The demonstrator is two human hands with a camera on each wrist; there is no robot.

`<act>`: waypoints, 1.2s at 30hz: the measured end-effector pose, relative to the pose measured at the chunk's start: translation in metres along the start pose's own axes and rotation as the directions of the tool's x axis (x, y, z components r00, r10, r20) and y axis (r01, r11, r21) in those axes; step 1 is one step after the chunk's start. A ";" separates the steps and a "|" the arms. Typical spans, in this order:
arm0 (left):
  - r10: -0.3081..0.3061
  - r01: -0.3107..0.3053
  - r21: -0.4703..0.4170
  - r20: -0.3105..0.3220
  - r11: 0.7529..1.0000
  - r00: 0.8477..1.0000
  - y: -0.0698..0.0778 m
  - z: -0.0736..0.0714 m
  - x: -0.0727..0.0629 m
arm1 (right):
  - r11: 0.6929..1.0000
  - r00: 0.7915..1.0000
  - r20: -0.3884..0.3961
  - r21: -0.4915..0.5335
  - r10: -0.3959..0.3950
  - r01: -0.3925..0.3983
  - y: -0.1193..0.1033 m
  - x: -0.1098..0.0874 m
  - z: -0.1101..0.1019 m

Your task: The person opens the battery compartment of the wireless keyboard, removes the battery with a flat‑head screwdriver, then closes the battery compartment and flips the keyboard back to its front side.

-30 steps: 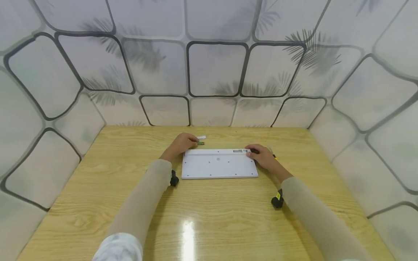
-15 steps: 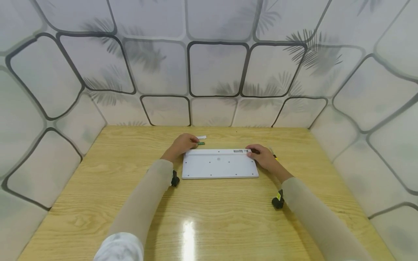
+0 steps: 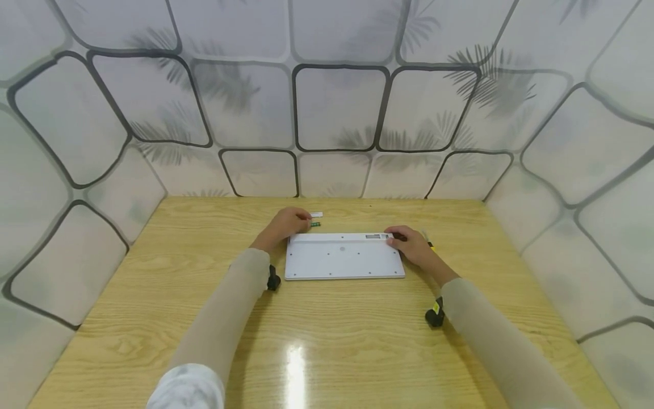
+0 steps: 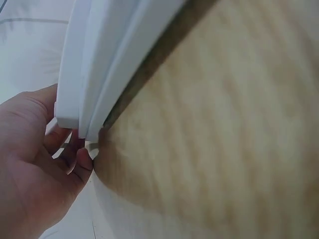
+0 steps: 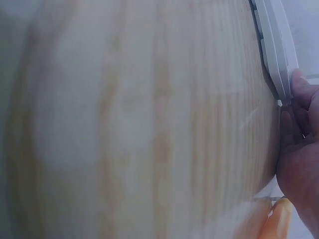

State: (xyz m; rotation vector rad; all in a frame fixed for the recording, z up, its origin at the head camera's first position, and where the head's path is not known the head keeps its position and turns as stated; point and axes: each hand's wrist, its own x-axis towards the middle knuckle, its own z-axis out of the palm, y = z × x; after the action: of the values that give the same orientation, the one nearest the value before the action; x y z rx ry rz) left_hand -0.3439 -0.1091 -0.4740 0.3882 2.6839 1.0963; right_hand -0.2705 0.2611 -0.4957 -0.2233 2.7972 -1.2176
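Observation:
A white keyboard (image 3: 342,261) lies face down on the table, its battery compartment (image 3: 375,236) uncovered near the back right corner. Behind the keyboard's back left corner is my left hand (image 3: 289,222), fingers curled, fingertips pinching the left end of a small green battery (image 3: 315,224). In the left wrist view, the keyboard's edge (image 4: 107,64) hides part of that hand's fingers, and the battery is out of sight. My right hand (image 3: 409,243) grips the back right corner of the keyboard, thumb on the upper face, fingers at the back edge. Its thumb (image 5: 299,79) shows in the right wrist view.
A thin white strip (image 3: 317,215) lies just behind the battery. A slim tool with a black and yellow handle (image 3: 431,246) sits partly hidden beyond my right hand. The wooden table (image 3: 352,341) ends at a patterned backdrop (image 3: 339,108).
My left fingertips have shifted slightly to the right, covering a little more of the battery and the white strip. The right hand and the keyboard stay where they were.

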 end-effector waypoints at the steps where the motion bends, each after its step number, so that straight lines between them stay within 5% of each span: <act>1: 0.000 -0.001 -0.011 -0.005 1.000 1.000 0.000 -0.001 0.000 | 1.000 1.000 0.000 0.003 -0.002 0.002 0.000 0.000 0.000; 15: 0.046 -0.047 -0.026 -0.032 0.999 0.998 -0.004 -0.006 0.017 | 1.000 1.000 0.008 0.014 -0.018 0.018 -0.002 -0.001 0.001; 36: 0.019 -0.018 0.132 -0.005 0.991 1.000 0.004 -0.004 0.028 | 0.999 0.999 -0.008 0.036 -0.036 0.037 -0.005 -0.002 -0.002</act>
State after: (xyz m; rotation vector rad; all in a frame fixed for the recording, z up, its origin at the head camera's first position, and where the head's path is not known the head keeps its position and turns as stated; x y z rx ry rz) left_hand -0.3706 -0.1001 -0.4716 0.4335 2.7724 0.9280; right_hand -0.2681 0.2594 -0.4910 -0.2691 2.7861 -1.2787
